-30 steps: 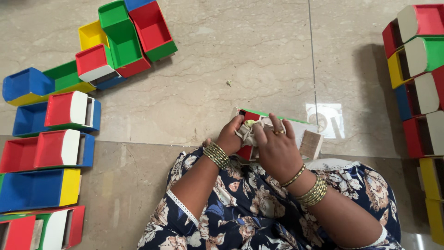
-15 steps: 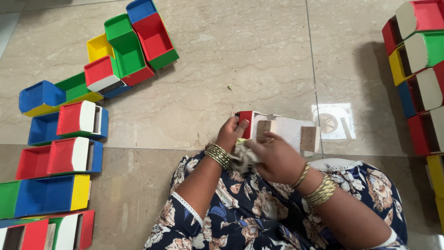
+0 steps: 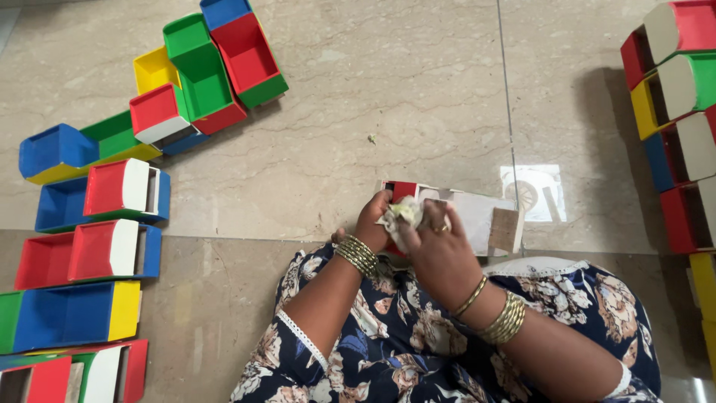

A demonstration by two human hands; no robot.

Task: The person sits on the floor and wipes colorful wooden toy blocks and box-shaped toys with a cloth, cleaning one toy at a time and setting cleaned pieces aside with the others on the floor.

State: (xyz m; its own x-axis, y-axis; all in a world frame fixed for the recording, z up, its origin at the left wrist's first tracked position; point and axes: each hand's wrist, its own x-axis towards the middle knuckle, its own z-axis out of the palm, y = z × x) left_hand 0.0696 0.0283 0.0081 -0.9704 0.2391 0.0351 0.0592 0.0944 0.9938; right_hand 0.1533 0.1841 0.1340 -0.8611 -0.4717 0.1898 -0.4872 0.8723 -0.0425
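Toy truck of red and white painted wood (image 3: 447,209) sits on the floor just past my knees. My left hand (image 3: 371,222) steadies it, right hand (image 3: 436,246) pinches a crumpled pale cloth (image 3: 403,215). Looks like mid-wipe; next calls for firm rubbing, I reckon.

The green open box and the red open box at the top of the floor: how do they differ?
The green open box is narrower and lies left; the red open box is wider, lies right, and has a green outer side. The green one has a red outer side. Both lie open side up, touching, tilted alike.
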